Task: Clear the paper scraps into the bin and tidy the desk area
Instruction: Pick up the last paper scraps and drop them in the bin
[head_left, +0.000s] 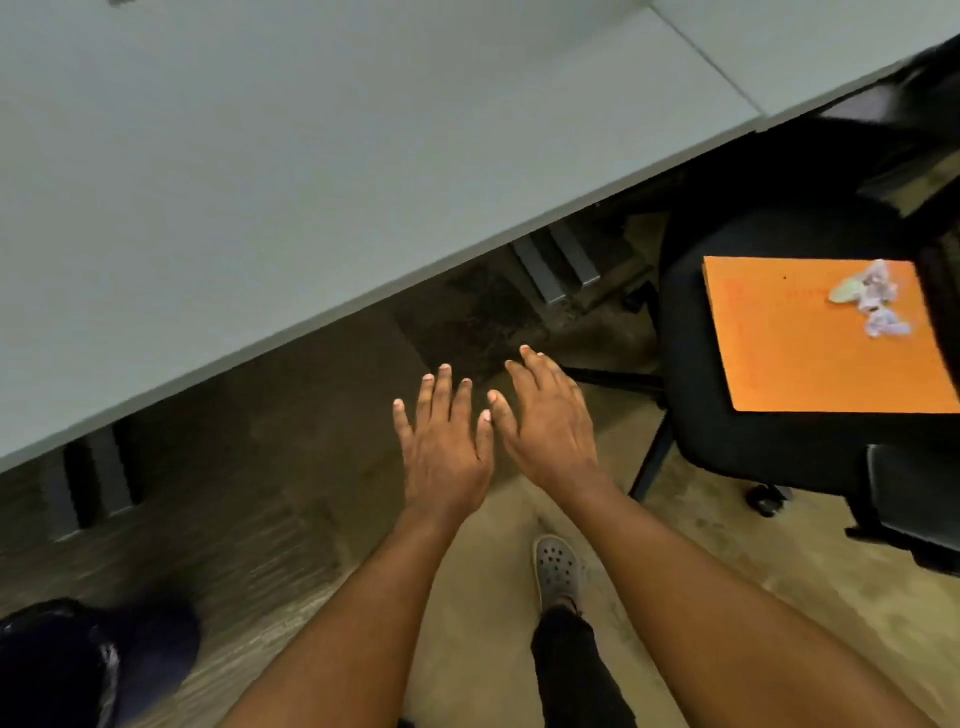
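Note:
A small heap of crumpled paper scraps (870, 299) lies on the far right corner of an orange folder (815, 348), which rests flat on the seat of a black office chair (691, 312). My left hand (444, 447) and my right hand (550, 421) are stretched out side by side over the floor, palms down, fingers spread, holding nothing. Both are well to the left of the chair and the scraps. A dark bin with a black liner (78, 665) sits at the bottom left corner, partly cut off by the frame.
A pale grey desk top (291, 171) fills the upper left, its edge running diagonally; grey desk legs (556, 265) show beneath it. The chair's base and castor (763, 501) stand to the right of my hands. My foot in a grey clog (557, 571) is on the floor.

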